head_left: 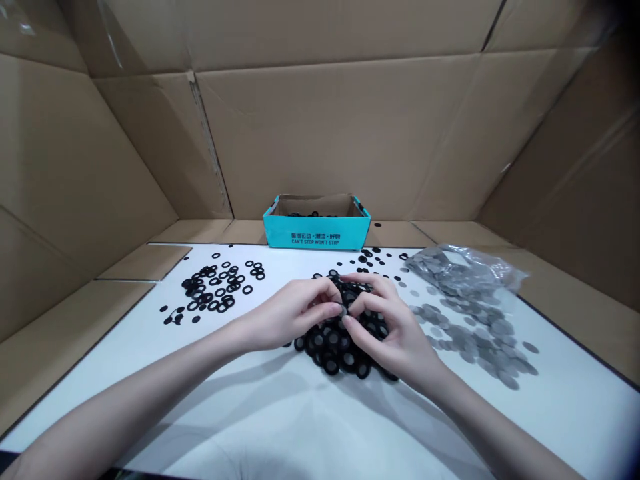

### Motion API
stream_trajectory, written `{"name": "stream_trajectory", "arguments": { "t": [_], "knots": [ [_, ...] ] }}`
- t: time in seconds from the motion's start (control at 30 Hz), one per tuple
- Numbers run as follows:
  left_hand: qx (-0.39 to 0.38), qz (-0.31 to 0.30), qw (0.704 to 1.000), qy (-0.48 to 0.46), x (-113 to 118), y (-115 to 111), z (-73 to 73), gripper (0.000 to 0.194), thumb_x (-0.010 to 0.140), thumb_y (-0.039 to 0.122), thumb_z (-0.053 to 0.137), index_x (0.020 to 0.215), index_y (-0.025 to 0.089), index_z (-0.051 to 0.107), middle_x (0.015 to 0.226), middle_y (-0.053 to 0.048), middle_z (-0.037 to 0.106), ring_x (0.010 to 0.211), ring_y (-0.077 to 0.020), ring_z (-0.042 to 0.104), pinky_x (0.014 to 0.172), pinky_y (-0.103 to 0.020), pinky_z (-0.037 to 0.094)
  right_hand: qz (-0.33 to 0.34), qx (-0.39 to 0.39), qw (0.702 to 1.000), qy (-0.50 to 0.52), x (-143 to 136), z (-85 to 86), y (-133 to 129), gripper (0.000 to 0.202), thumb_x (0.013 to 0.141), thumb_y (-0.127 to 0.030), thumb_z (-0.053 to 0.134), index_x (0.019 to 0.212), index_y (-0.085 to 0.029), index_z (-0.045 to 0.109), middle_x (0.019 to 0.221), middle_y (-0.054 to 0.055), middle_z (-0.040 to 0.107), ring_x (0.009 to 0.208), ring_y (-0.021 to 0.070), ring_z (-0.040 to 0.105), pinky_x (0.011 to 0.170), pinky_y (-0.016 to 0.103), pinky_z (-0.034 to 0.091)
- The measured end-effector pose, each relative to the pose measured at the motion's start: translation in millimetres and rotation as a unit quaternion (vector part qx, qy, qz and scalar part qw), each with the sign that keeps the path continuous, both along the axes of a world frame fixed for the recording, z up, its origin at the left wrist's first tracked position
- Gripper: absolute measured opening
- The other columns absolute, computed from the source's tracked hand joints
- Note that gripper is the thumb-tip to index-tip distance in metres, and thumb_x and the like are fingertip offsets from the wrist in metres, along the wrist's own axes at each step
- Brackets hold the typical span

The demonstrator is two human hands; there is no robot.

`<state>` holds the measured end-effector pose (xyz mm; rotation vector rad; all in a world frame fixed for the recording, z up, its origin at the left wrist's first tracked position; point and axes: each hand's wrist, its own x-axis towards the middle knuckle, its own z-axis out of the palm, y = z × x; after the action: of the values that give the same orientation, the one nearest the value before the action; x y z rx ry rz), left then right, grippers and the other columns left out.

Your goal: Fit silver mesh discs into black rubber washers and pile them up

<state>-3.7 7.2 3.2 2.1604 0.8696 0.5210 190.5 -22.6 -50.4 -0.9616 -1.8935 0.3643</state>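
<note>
Both hands meet over a heap of black rings with grey centres [333, 340] in the middle of the white table. My left hand [300, 307] is closed in a pinch, with a small grey disc [344, 311] at its thumb and fingertip. Across from it, my right hand [390, 320] has its thumb and fingers bent in around the same spot, closed at the disc's edge. Any ring held along with the disc is hidden by the fingertips. The hands cover part of the heap.
Loose black rings [220, 292] lie scattered at the left. Thin grey discs [475, 343] spread at the right, below a clear plastic bag [465, 270] of more discs. A turquoise box [317, 232] with black pieces stands at the back. Cardboard walls [330, 133] enclose the table.
</note>
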Motion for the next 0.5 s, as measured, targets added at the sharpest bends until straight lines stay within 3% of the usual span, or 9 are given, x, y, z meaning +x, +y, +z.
{"name": "stream_trajectory", "arguments": {
  "t": [0.2, 0.5],
  "knots": [
    [0.001, 0.014, 1.0, -0.021, 0.6, -0.7, -2.5, 0.013, 0.094, 0.023, 0.048, 0.087, 0.016, 0.055, 0.081, 0.0, 0.059, 0.071, -0.0124, 0.052, 0.064, -0.023, 0.04, -0.028, 0.041, 0.999, -0.015, -0.4, -0.5, 1.5, 0.009, 0.087, -0.022, 0.062, 0.079, -0.024, 0.058, 0.125, 0.009, 0.058, 0.119, 0.0277, 0.051, 0.098, 0.05, 0.041],
    [0.088, -0.013, 0.994, 0.063, -0.7, -1.9, 3.5, 0.012, 0.094, 0.017, 0.048, 0.083, 0.017, 0.052, 0.076, 0.002, 0.059, 0.068, -0.0114, 0.051, 0.061, -0.022, 0.037, 0.028, -0.004, 0.999, 0.03, 2.0, 0.9, 0.3, 0.014, 0.088, -0.019, 0.06, 0.075, -0.023, 0.055, 0.124, 0.008, 0.053, 0.122, 0.0275, 0.052, 0.095, 0.045, 0.045]
  ]
}}
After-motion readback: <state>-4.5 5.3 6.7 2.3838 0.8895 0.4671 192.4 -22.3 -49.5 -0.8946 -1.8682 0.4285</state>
